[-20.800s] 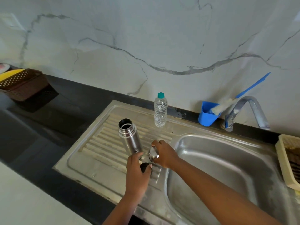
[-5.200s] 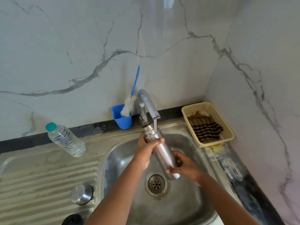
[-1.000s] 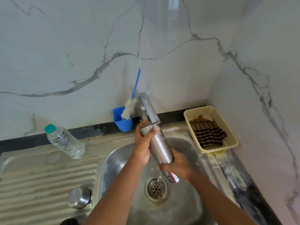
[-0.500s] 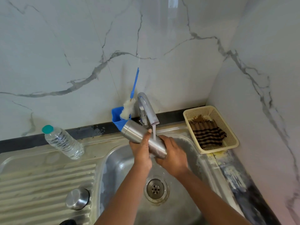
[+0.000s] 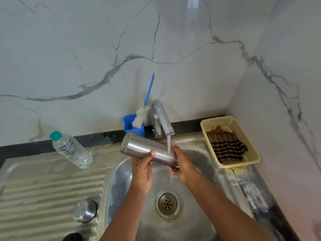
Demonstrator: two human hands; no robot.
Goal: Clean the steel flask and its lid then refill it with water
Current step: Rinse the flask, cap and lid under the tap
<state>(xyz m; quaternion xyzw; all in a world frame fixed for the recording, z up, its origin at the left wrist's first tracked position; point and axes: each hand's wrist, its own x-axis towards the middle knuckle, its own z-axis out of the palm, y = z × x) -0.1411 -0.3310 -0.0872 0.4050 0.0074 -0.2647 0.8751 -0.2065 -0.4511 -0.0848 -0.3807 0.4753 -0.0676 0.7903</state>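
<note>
both hands grip the flask (image 5: 145, 149) sideways over the sink (image 5: 205, 153), left hand (image 5: 141, 169) mid-body, right hand (image 5: 182, 164) on the end under the tap (image 5: 162, 117) stream, lid (image 5: 85, 210) at 8 o'clock on the drainboard

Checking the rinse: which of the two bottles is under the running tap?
The steel flask, held sideways by both hands over the sink; the plastic bottle stands apart, left.
</note>
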